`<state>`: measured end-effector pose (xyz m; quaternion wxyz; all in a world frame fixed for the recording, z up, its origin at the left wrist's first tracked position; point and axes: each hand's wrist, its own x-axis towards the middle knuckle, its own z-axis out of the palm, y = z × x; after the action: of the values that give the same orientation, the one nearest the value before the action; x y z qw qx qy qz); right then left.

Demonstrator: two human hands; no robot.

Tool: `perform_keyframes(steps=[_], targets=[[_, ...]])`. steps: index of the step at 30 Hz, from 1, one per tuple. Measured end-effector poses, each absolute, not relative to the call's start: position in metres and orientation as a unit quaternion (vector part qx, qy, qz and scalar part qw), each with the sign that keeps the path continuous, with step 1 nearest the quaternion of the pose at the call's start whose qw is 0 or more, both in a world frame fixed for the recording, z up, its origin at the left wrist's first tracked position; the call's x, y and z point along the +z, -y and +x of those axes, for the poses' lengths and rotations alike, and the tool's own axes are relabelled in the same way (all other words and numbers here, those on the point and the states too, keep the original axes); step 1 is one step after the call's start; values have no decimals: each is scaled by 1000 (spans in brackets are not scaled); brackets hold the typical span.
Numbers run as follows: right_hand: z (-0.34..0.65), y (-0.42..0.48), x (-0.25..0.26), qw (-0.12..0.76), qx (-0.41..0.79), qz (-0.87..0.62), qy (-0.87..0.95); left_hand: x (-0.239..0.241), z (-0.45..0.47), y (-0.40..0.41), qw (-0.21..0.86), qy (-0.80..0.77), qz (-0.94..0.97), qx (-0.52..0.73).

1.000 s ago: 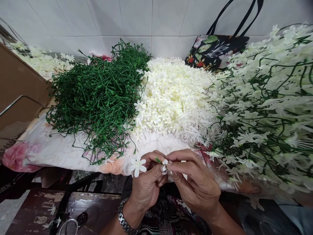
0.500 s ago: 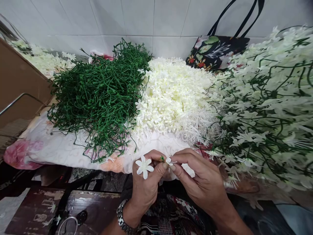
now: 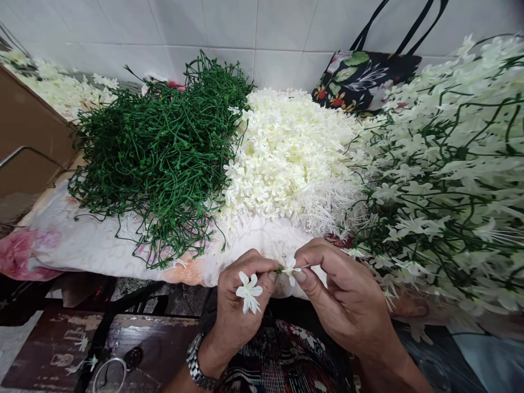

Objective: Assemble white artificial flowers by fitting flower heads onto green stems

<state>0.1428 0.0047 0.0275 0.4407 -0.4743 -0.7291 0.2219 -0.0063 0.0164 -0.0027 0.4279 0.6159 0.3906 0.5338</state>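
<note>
My left hand (image 3: pixel 231 322), with a metal watch at its wrist, pinches a green plastic stem whose tip (image 3: pixel 279 270) shows between thumb and forefinger. A white artificial flower (image 3: pixel 249 292) sticks out over the back of that hand, seemingly on the same stem, though the join is hidden. My right hand (image 3: pixel 347 297) is closed in a pinch at a second white flower (image 3: pixel 290 268), which meets the green tip. Whether thin stamens are also in that pinch is hard to make out. Both hands are in front of the cloth-covered surface (image 3: pixel 98 245).
Green stems (image 3: pixel 159 158) are heaped at left, loose white petals (image 3: pixel 282 147) in the middle with white stamens (image 3: pixel 335 204) before them. Finished flower stems (image 3: pixel 442 191) pile up at right. A floral bag (image 3: pixel 364 82) leans on the tiled wall; a cardboard box (image 3: pixel 33 131) stands far left.
The white flower between my hands now faces open against the green tip, with my right fingers drawn slightly to the right. The flower over my left hand has turned and shifted slightly rightward.
</note>
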Motion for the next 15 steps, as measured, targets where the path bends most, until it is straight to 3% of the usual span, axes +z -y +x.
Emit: perform_keyframes(steps=[15], targets=[[141,-8,14,384,171,-472,775,-8,-5,-22,405,-393,647,513]])
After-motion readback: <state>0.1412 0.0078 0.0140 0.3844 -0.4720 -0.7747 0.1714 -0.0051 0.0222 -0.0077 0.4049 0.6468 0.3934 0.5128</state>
